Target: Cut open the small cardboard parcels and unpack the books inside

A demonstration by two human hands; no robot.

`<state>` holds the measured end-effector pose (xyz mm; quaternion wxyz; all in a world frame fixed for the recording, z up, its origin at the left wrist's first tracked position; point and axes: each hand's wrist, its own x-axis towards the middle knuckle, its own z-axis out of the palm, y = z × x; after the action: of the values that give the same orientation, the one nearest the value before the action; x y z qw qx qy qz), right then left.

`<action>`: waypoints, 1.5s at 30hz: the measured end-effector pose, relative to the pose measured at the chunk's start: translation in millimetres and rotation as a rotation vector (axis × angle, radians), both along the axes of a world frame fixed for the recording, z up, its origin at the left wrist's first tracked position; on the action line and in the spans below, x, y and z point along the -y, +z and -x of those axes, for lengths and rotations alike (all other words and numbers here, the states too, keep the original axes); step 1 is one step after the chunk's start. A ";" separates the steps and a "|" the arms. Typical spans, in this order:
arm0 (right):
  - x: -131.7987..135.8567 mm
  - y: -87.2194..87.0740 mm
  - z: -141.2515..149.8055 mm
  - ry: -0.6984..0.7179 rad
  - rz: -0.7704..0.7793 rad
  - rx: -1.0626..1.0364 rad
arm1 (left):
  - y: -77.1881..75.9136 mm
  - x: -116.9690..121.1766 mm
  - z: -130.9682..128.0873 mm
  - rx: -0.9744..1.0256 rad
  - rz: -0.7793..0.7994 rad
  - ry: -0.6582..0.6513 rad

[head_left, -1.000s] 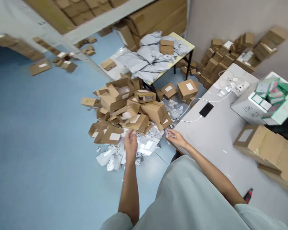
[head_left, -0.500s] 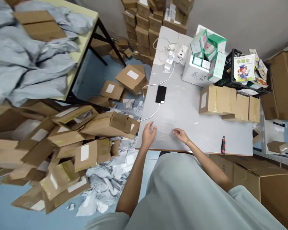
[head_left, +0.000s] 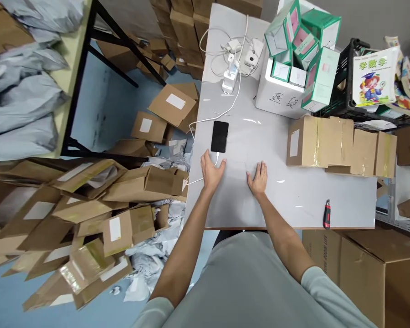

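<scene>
My left hand (head_left: pixel 212 173) rests near the left edge of the grey-topped table (head_left: pixel 239 205), thumb and fingers apart, holding nothing. It lies over the white charging cable (head_left: pixel 194 181), just below a black phone (head_left: pixel 220 136) that is plugged into it. My right hand (head_left: pixel 258 178) lies flat on the tabletop, palm down and fingers stretched out, with nothing in it. Farther right, a red and black box cutter (head_left: pixel 327 214) lies near the front edge. Closed cardboard boxes (head_left: pixel 307 143) stand in a row beyond it.
A white bin (head_left: pixel 276 98) of green boxes (head_left: pixel 321 77) and a black crate (head_left: pixel 345 91) with booklets (head_left: pixel 374 77) stand at the back right. A power strip (head_left: pixel 229 79) lies at the back left. Opened cartons (head_left: pixel 123 228) and crumpled paper (head_left: pixel 150 259) cover the floor at left.
Both hands have moved forward over the table. My right hand has gone from loosely curled fingers to lying flat. The view has shifted, bringing the table closer.
</scene>
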<state>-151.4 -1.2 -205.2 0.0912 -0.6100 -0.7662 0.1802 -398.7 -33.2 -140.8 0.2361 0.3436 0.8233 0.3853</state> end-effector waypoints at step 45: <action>8.5 2.8 13.5 -0.049 0.092 0.117 | -34.8 -7.7 -4.5 -0.118 0.034 -0.009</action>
<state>-164.8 -9.7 -202.4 0.0224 -0.6415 -0.7461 0.1769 -394.2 -25.6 -175.6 0.1945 0.3655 0.8405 0.3494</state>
